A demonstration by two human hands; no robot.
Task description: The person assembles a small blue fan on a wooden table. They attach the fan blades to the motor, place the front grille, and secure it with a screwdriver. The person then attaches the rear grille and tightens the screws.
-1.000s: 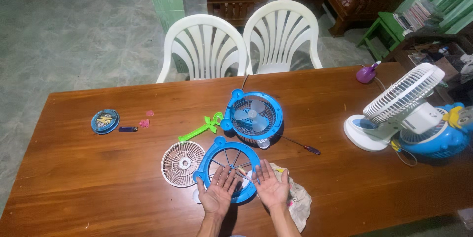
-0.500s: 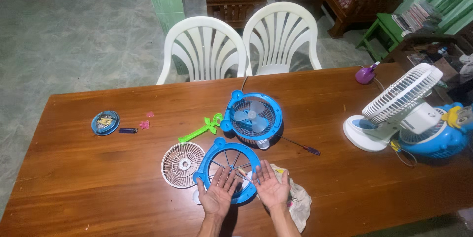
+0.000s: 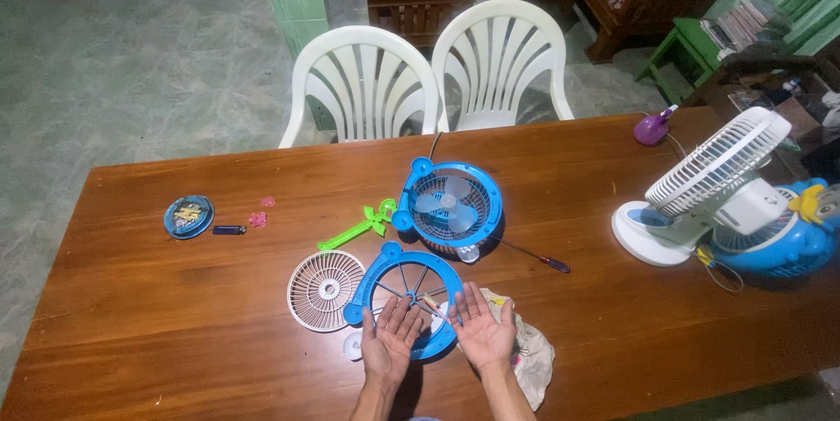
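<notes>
at the near edge of the wooden table (image 3: 175, 333), the left hand (image 3: 390, 344) and right hand (image 3: 483, 335) lie spread flat, palms up, grasping nothing. the left one rests over the lower rim of the blue fan guard ring (image 3: 404, 296); the right one lies above a crumpled cloth (image 3: 531, 358). just left of the ring lies a white grille (image 3: 325, 291), and beyond it stands a blue fan body (image 3: 449, 206), with a screwdriver (image 3: 535, 256) to its right.

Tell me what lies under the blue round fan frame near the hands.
Through the blue round plastic fan frame the brown wooden table shows between the spokes. A small white round piece peeks out at its lower left edge. The left hand covers the lower part, hiding what lies there.
</notes>
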